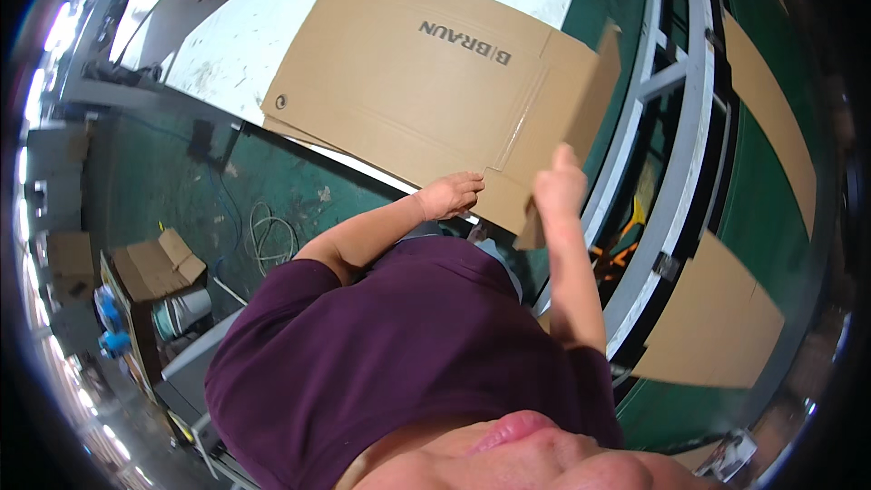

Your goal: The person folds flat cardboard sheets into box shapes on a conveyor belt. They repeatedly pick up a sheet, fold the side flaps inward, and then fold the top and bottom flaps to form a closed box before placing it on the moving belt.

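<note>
A large flattened cardboard box with dark print lies across the white table in front of me. Along its right side a crease runs, and beyond it a narrow flap is folded up. My right hand, slightly blurred, is closed on the near part of this raised flap, thumb upward. At the near edge of the box, my left hand rests with its fingers laid on the cardboard, left of the crease. Under the box's left edge another cardboard layer shows.
A grey metal frame with rails stands close on my right. Further cardboard sheets lie beyond it. The white table extends left and behind the box. A coiled cable and an open carton are at the lower left.
</note>
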Available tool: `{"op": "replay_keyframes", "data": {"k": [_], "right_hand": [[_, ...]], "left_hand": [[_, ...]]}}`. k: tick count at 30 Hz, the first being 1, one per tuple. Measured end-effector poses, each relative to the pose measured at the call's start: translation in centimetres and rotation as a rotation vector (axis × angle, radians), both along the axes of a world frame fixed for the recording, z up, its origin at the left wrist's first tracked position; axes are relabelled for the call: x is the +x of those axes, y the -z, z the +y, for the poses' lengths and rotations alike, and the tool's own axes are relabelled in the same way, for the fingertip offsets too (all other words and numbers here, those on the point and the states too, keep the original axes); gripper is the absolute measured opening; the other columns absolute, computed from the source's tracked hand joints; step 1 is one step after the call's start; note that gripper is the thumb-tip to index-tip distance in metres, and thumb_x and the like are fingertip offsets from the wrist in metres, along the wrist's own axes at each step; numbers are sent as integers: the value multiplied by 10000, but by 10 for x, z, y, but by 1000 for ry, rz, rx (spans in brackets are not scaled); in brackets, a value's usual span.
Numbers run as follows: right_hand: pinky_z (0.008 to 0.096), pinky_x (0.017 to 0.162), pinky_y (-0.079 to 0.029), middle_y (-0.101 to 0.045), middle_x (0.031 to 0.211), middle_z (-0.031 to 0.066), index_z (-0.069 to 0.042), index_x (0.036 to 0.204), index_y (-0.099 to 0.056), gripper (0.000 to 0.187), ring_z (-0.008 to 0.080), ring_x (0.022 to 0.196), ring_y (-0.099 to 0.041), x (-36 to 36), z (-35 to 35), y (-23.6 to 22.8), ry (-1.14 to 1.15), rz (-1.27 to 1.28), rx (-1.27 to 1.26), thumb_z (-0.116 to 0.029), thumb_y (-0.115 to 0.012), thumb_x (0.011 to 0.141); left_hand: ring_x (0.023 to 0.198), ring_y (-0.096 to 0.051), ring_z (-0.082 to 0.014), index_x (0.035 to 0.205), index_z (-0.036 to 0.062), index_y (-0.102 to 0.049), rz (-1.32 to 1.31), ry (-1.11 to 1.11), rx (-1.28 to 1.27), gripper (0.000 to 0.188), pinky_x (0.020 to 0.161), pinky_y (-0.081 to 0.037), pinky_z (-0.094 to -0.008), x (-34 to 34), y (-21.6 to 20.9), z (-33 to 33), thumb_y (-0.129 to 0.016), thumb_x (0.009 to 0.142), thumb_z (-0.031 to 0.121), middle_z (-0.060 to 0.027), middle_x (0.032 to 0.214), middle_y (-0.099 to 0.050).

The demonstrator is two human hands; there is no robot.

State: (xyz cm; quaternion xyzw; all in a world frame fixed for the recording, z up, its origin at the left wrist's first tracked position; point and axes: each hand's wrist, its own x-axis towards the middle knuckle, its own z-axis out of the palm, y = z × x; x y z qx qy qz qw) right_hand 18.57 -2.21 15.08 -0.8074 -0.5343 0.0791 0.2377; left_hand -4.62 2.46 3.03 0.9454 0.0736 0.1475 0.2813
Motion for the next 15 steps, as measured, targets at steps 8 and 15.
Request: {"op": "replay_keyframes", "data": {"k": [8,15], "right_hand": [[401,769,-541,-622,932,270,48,933,-602,238,355,919,-642,-68,47,136,-74,-513,-353,-112,-531,771],[427,893,-457,-562,1244,151,-40,1108,-627,322,321,1039,-544,-53,9,109,-65,-210,-217,-158,-574,813]], "left_hand": [[1233,-463,-316,919,22,-601,43,18,-4,331,1051,-386,-378,2,0,9,-721,658,188,-149,1207,-562],[1155,-519,-330,1067,18,-571,-20,-97,-75,498,990,-435,-402,-3,-1,4,-747,645,215,-155,1211,-540]]}}
